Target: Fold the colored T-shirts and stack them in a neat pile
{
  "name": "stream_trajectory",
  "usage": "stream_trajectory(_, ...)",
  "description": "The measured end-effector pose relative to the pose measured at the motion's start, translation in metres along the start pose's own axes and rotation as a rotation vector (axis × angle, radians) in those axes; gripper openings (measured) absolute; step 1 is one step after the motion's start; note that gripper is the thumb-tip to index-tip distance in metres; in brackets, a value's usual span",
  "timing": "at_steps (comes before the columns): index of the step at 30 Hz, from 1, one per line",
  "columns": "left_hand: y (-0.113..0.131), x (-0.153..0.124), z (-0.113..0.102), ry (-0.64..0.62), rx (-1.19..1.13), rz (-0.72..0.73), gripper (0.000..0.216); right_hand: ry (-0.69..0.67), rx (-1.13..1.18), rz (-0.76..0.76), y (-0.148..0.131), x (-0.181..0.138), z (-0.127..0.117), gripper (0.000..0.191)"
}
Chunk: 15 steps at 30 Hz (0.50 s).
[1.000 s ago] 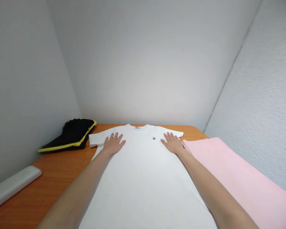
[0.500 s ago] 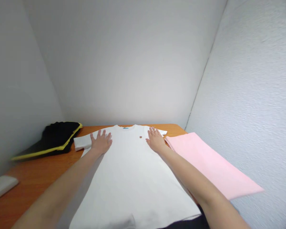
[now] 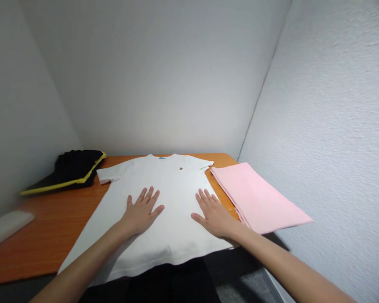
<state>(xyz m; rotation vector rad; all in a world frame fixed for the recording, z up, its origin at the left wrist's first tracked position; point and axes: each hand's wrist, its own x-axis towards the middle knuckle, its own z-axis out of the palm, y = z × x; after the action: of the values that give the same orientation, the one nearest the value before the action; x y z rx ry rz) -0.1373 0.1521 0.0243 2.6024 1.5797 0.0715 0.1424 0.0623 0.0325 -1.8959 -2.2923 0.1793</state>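
A white T-shirt (image 3: 173, 198) lies spread out face up on the wooden table, its collar at the far edge and its hem toward me. A small dark emblem marks its chest on the right side. My left hand (image 3: 142, 212) rests flat on the left middle of the shirt, fingers spread. Flat on the right middle of it lies my right hand (image 3: 214, 215), fingers stretched out and thumb apart. Neither hand holds anything. Slight wrinkles show near the hem.
Folded pink cloth (image 3: 255, 198) lies at the right, reaching past the table edge. Black and yellow folded clothes (image 3: 76, 170) are at the back left. A blurred white object (image 3: 9, 227) sits on the wooden table (image 3: 53, 235) at the left. Walls (image 3: 151, 84) enclose the back and sides.
Both hands have slid from the upper chest of the T-shirt down toward me, to its middle. The view has tilted down slightly, so more of the hem and floor shows.
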Motion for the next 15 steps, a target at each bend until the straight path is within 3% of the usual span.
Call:
stream_trajectory(6, 0.001, 0.001, -0.004, 0.07, 0.046, 0.005, 0.063, 0.051, 0.039, 0.005, -0.002, -0.007, 0.007, 0.081)
stream_trajectory(9, 0.016, -0.01, -0.014, 0.16, 0.128, -0.018, 0.058, 0.06, 0.172, -0.004, 0.007, 0.0, 0.003, 0.077)
stream_trajectory(12, 0.062, -0.028, -0.009, 0.404, 0.159, 0.09, 0.051, 0.184, 0.289, -0.003, 0.036, 0.031, -0.016, 0.067)
stream_trajectory(15, 0.138, -0.035, 0.03, 0.737, 0.08, 0.414, 0.045, 0.334, 0.221, 0.135, 0.082, 0.085, -0.047, 0.052)
